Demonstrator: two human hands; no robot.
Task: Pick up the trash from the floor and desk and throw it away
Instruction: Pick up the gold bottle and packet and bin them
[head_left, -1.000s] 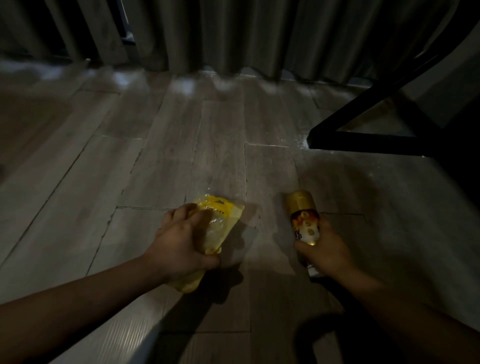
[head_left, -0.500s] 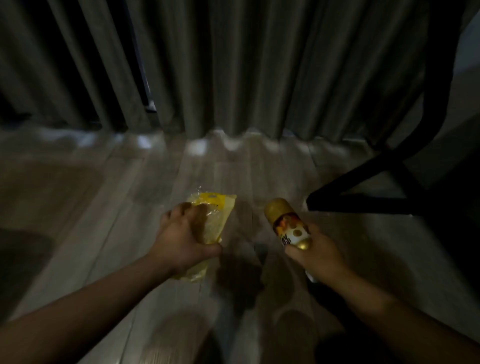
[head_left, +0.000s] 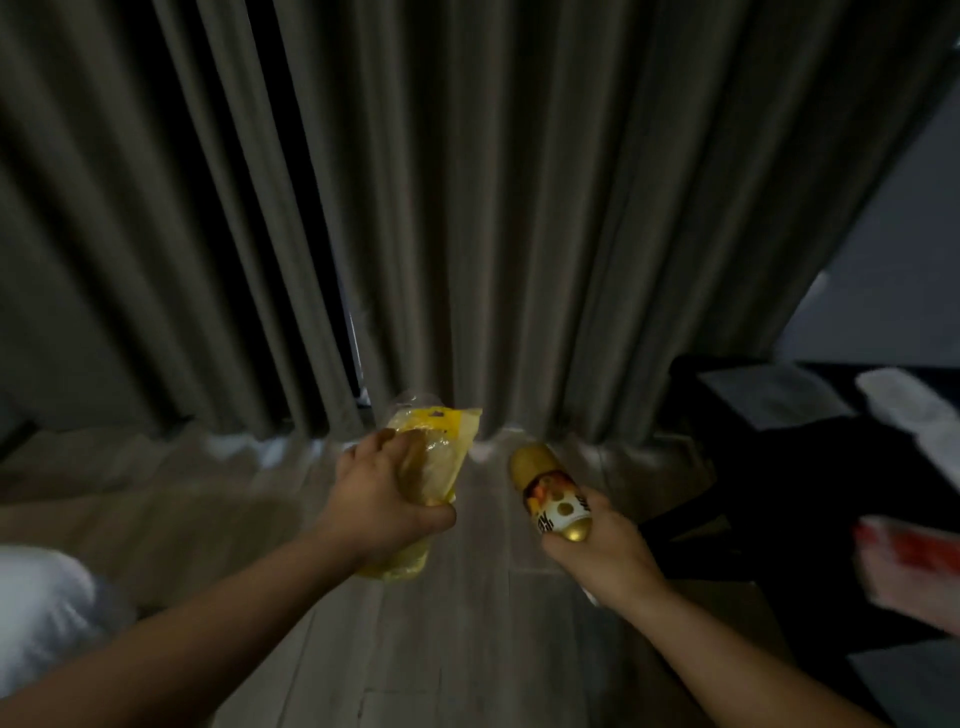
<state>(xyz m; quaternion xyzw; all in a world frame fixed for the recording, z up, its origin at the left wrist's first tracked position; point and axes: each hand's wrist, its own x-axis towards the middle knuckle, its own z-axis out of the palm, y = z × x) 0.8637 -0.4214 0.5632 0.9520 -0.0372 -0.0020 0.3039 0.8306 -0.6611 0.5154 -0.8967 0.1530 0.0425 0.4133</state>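
My left hand (head_left: 382, 501) grips a crumpled yellow plastic wrapper (head_left: 439, 449), held in the air above the wooden floor (head_left: 156, 509). Part of the wrapper sticks out below my palm. My right hand (head_left: 605, 556) holds a gold-capped bottle (head_left: 550, 496) with an orange and white label, its cap pointing up and to the left. A bit of white paper shows under that hand. Both items hang in front of the grey curtain (head_left: 519, 208).
A dark desk (head_left: 779, 452) stands at the right with white items (head_left: 914, 410) and a red-and-white thing (head_left: 914, 551) on it. A white object (head_left: 41, 613) lies at the lower left. The curtain reaches down to the floor straight ahead.
Both hands have risen from the floor with the wrapper and the bottle. The view has tilted up, so the curtain now fills most of it and the desk top appears at the right.
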